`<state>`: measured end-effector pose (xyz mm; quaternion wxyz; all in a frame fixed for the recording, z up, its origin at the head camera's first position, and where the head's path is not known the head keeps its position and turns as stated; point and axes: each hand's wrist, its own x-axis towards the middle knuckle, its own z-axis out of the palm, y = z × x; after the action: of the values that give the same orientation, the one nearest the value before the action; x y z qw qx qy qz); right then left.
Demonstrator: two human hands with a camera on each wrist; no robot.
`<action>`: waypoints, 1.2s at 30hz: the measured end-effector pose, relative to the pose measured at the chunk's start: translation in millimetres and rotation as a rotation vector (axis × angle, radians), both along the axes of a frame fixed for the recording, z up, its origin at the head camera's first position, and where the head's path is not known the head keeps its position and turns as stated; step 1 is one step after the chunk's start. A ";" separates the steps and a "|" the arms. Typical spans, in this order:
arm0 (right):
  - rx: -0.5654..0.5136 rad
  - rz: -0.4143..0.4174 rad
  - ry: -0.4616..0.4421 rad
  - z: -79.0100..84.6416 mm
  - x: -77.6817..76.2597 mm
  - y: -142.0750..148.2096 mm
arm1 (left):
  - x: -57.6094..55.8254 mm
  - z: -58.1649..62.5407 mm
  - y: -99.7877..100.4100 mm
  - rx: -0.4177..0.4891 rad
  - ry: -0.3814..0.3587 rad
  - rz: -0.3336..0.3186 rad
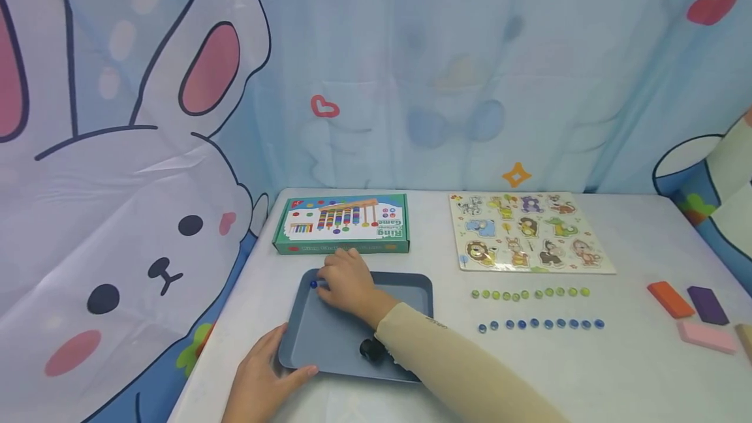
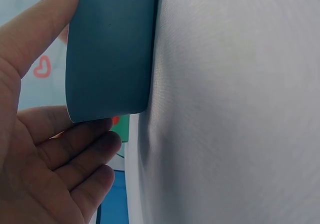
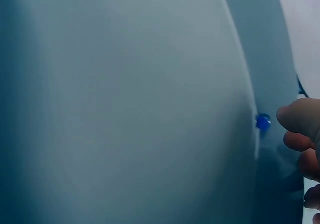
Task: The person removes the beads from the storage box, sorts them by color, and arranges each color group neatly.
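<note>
A blue-grey tray (image 1: 329, 338) lies on the table, with one small dark-blue glass marble (image 1: 313, 284) in its far left corner. My left hand (image 1: 261, 374) holds the tray's near left corner, thumb along the near rim and fingers against the left side (image 2: 112, 58). Over the far left part of the tray is my right hand (image 1: 349, 284), its fingertips just beside the marble (image 3: 263, 122). A small gap shows between thumb and marble in the right wrist view. The right hand's fingers are loosely bent, with nothing seen between them.
Rows of green marbles (image 1: 516, 296) and blue marbles (image 1: 521, 324) lie right of the tray. Behind stand a ring game box (image 1: 341, 248) and an animal puzzle board (image 1: 511, 250). Coloured blocks (image 1: 707, 337) lie far right. A black object (image 1: 371, 350) shows by the right sleeve.
</note>
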<state>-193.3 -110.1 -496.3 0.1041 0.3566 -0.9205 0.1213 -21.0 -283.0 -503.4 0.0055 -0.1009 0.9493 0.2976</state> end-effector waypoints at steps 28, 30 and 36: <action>0.098 -0.013 0.132 -15.1 3.4 -29.2 | 0.1 -0.3 0.8 0.022 0.003 0.005; 0.095 -0.014 0.129 -14.5 4.4 -29.7 | 0.4 0.4 0.8 0.022 0.002 0.007; -0.003 -0.014 0.074 -10.0 4.8 -21.6 | 0.5 1.2 1.2 0.013 -0.002 0.008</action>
<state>-188.5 -131.7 -506.3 0.1393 0.3543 -0.9183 0.1086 -20.5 -281.8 -502.2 0.0059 -0.1047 0.9470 0.3037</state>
